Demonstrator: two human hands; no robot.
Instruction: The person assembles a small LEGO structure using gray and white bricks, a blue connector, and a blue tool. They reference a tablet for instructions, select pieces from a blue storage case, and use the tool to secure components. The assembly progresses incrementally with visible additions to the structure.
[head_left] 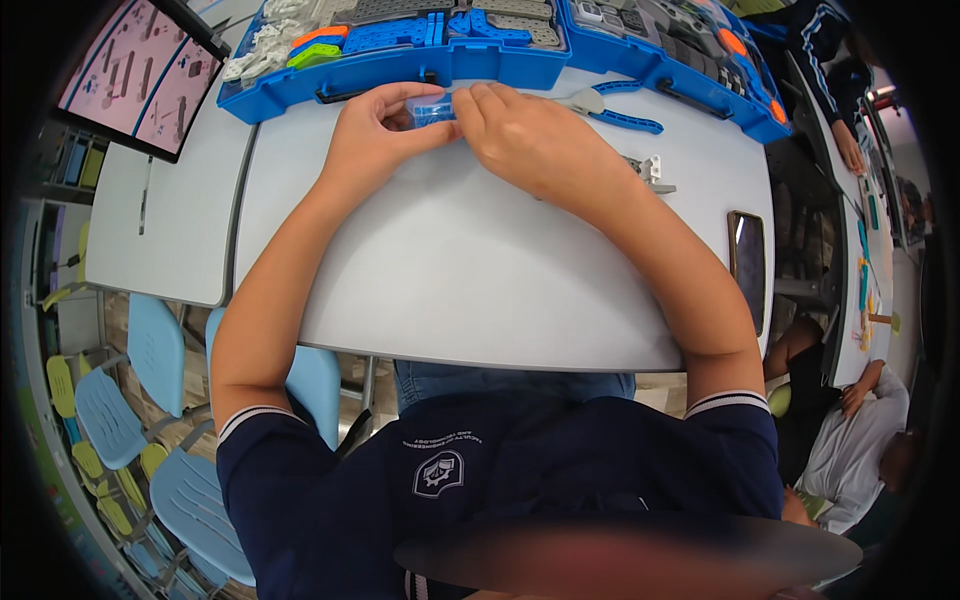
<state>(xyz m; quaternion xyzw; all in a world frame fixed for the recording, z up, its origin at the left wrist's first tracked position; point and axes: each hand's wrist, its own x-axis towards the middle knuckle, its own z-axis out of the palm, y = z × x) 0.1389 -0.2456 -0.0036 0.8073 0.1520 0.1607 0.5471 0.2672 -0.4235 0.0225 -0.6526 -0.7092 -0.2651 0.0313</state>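
Observation:
My left hand [372, 135] pinches a small clear plastic packet [432, 109] with something blue in it, thumb below and index finger above. At the packet's right end, my right hand [520, 138] has its fingers bent and pressed together. Those fingertips are partly hidden, and I cannot make out the blue contents exactly. Just right of my right hand lie blue-handled pliers [625, 122] on the white table [480, 270]. A small grey slotted metal piece [652, 175] rests beside my right wrist.
Two blue parts cases [400, 75] stand open along the far edge, full of grey, blue, orange and green pieces. At far left is a screen [135, 75]. A phone [746, 255] lies near the right edge. Light blue chairs [155, 350] stand left; other people sit at right.

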